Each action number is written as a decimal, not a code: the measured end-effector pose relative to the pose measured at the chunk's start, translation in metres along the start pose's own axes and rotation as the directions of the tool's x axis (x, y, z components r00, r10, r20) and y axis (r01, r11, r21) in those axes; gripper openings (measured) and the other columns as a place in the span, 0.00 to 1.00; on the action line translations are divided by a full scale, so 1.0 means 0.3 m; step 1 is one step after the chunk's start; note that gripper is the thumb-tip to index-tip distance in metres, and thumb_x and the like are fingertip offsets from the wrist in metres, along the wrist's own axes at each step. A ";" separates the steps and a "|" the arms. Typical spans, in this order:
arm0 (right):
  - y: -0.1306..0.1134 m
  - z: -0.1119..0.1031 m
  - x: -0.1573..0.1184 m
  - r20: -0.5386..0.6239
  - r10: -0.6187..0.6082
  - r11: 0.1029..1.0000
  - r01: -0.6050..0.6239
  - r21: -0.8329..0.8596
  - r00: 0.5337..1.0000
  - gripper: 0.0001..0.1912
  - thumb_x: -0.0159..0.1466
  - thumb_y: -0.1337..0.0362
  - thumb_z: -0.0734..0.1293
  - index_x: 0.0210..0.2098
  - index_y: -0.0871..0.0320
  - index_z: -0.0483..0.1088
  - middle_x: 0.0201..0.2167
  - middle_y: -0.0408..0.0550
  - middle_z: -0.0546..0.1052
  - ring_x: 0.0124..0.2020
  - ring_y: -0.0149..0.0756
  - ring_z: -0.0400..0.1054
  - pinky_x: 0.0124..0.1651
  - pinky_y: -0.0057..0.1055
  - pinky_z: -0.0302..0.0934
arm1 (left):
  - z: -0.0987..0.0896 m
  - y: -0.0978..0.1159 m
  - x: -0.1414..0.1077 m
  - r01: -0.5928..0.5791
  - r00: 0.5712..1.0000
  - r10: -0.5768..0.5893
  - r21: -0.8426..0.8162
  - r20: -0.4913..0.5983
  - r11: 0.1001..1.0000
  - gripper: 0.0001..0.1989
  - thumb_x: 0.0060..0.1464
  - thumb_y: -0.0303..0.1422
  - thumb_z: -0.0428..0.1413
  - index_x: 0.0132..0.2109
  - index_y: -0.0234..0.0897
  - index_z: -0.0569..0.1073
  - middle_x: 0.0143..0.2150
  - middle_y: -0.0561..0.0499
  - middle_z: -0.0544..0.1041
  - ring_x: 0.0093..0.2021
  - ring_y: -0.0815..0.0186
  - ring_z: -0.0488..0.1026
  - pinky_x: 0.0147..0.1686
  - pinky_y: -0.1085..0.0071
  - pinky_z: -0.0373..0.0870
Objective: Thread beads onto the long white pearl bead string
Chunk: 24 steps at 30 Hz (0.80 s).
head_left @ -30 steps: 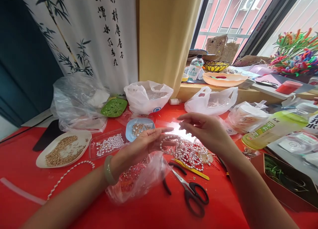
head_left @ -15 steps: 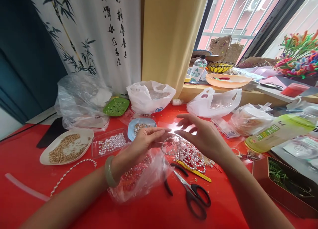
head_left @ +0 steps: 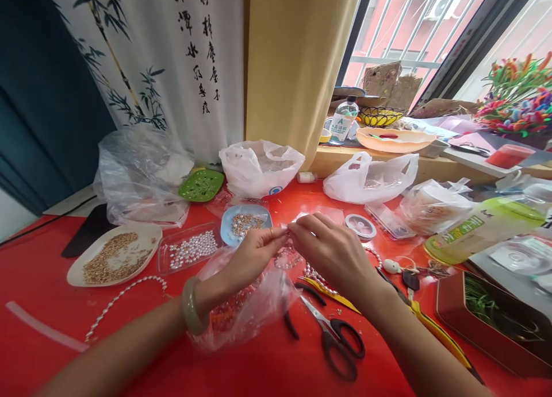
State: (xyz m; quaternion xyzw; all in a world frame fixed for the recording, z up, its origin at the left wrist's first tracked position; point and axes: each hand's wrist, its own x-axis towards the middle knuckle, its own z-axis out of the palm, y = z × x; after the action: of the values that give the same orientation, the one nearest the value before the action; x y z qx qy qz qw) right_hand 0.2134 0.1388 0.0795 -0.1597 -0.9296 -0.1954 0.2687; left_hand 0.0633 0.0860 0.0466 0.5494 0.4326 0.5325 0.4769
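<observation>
My left hand [head_left: 255,252], with a pale green bangle [head_left: 192,306] on its wrist, pinches thumb and forefinger together. My right hand [head_left: 331,253] meets it fingertip to fingertip, also pinched; whatever sits between them is too small to make out. Under the hands lie strands of pinkish beads [head_left: 288,258], partly covered by my right hand. A clear plastic bag [head_left: 259,316] with red beads rests below my left hand. Nearby are scissors [head_left: 334,334] with black handles and a yellow tool [head_left: 345,300]. The blue dish [head_left: 226,231] holds gold-coloured and pale beads.
Left of the hands are a clear tray [head_left: 164,266] of pearly beads, a white plate [head_left: 77,275] of gold beads and a pearl strand [head_left: 112,299]. Yellow-black pliers [head_left: 440,334], a spool [head_left: 361,227], a bottle [head_left: 483,227] and a brown box [head_left: 451,305] are on the right.
My right hand has moved left and down, its spread fingers closing to a pinch against my left fingertips. The spool and yellow-black pliers have come into sight.
</observation>
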 end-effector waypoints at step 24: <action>0.372 0.361 0.503 0.154 0.735 0.489 -0.673 0.555 0.661 0.10 0.55 0.66 0.61 0.26 0.62 0.74 0.24 0.50 0.77 0.31 0.36 0.71 0.30 0.27 0.62 | -0.047 0.095 -0.017 0.171 0.925 -0.073 -0.238 0.373 0.956 0.13 0.56 0.36 0.53 0.43 0.33 0.76 0.42 0.40 0.79 0.39 0.62 0.77 0.34 0.72 0.70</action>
State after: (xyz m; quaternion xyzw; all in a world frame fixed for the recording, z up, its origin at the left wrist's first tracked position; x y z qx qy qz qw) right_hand 0.0895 0.3137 0.1110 -0.4273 -0.7796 0.2100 0.4068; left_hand 0.0479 0.0769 0.0734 0.5400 0.2962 0.4451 0.6500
